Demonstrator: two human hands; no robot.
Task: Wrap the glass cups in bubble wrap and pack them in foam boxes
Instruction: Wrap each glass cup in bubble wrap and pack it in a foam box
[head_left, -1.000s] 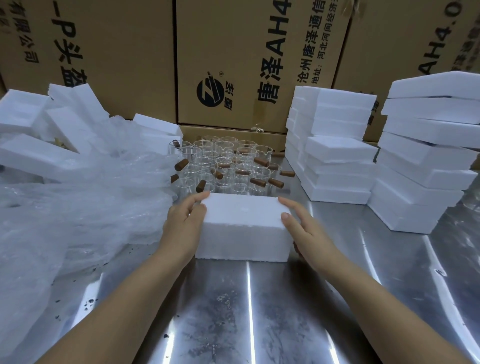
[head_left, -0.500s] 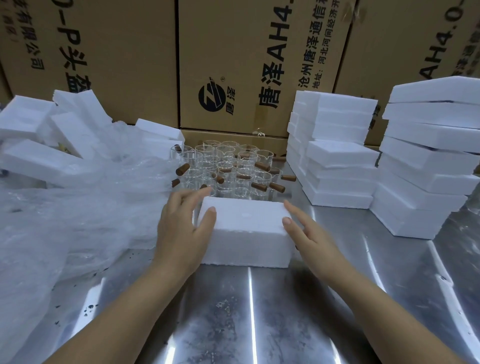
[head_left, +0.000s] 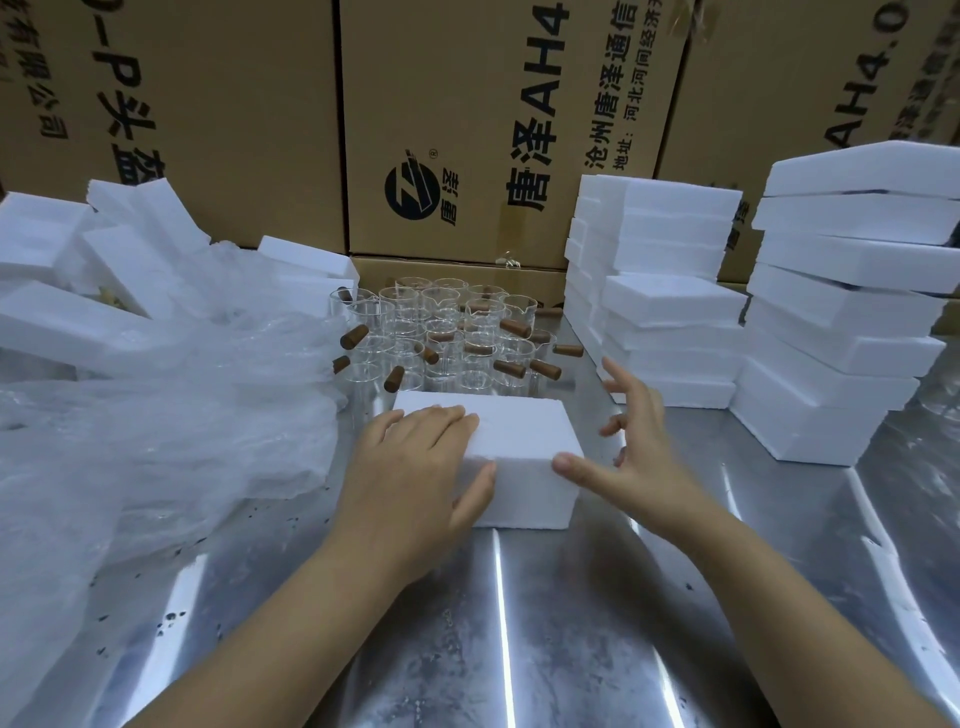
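Head view: we list one foam box (head_left: 524, 431); left hand (head_left: 415, 467) atop it, fingers together; right hand (head_left: 644, 457) at 3 o'clock, fingers spread.

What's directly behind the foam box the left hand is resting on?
A cluster of glass cups with brown handles stands on the steel table, with cardboard cartons further back. The foam box hides the nearest cups' bases.
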